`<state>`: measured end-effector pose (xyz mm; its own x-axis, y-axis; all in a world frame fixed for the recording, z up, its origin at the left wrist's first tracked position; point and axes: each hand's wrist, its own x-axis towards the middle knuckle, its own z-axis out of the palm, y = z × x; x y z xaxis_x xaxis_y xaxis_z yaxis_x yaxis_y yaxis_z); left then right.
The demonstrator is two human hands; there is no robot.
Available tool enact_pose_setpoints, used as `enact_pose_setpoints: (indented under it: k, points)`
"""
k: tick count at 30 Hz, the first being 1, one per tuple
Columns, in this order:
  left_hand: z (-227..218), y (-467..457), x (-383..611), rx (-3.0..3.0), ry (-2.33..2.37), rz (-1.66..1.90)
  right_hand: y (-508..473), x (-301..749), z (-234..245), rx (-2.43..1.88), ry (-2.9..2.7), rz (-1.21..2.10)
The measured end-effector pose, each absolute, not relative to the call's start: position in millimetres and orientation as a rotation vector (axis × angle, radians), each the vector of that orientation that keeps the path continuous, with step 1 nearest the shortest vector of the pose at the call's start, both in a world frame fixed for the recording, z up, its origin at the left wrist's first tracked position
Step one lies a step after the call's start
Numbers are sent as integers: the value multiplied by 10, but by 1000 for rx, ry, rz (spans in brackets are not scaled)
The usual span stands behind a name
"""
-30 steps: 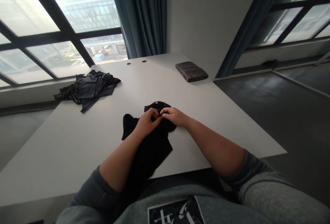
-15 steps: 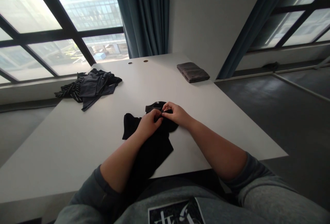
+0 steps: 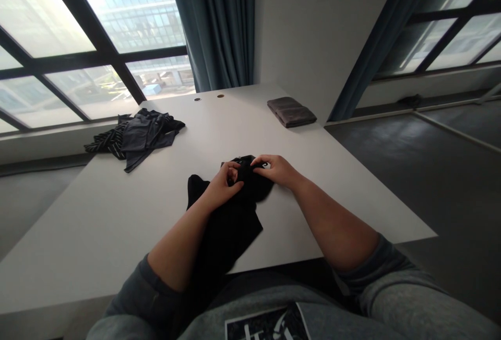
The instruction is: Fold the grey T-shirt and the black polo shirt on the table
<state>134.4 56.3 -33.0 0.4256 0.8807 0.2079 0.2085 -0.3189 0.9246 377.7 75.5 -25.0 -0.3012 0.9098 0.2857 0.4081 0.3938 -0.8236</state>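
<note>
A black garment (image 3: 230, 230) lies bunched on the white table (image 3: 313, 188) in front of me, its lower part running down over the near edge towards my lap. At its far end there is a collar-like band with small pale marks. My left hand (image 3: 226, 183) has curled fingers and a thumb on the cloth at the left of this band. To the right, my right hand (image 3: 276, 169) pinches the band between thumb and fingertips. A gap of black cloth shows between the two hands. Some of the fabric is hidden under my left forearm.
A heap of dark grey and striped clothes (image 3: 146, 133) lies at the table's far left. A folded grey-brown cloth (image 3: 291, 112) rests near the right edge. Two round cable holes are at the back, before the blue curtain (image 3: 221, 32) and window (image 3: 129, 11).
My hands have moved apart, the left one slightly leftwards and the right one slightly rightwards. More black cloth now shows between them. The clothes heap and folded cloth stay put.
</note>
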Motion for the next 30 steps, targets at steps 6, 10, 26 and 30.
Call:
enact_pose_setpoints:
  k: [6, 10, 26, 30]
  points:
    - [-365, 701, 1317, 1987, 1298, 1174, 710, 3698, -272, -1016, -1962, 811]
    - [-415, 837, 1294, 2080, 1215, 970, 679, 3657, -250, -915, -2077, 667]
    - [-461, 879, 1280, 2370, 1207, 745, 672, 3631, -321, -875, -2229, 569]
    - [-422, 842, 1297, 2215, 1110, 792, 667, 3609, -316, -851, -2214, 550]
